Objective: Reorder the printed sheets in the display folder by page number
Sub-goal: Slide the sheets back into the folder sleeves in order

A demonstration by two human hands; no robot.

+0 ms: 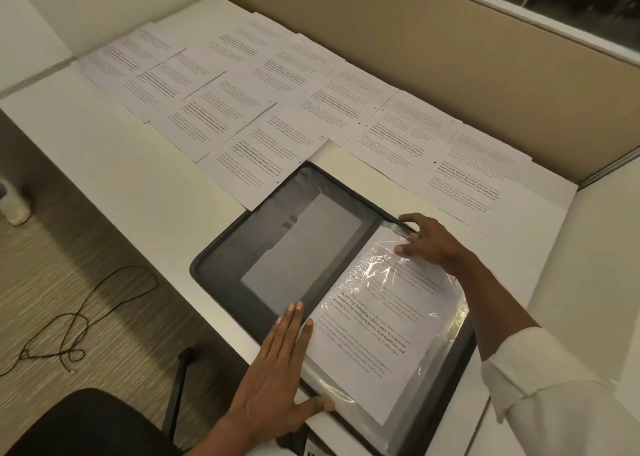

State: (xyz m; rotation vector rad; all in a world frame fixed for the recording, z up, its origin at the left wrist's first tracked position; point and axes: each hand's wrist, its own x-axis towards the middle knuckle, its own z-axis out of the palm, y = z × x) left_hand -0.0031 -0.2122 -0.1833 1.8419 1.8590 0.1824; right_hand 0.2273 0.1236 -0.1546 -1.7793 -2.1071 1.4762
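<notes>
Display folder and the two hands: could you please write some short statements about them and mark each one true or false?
1. The display folder lies open on the desk. True.
2. The left hand lies flat on it, fingers straight. True.
3. The clear sleeve is empty. False: a printed sheet is inside.
4. The right hand is at the sleeve's bottom edge. False: it is at the top edge.
5. The loose sheets form one pile. False: they lie spread in overlapping rows.
</notes>
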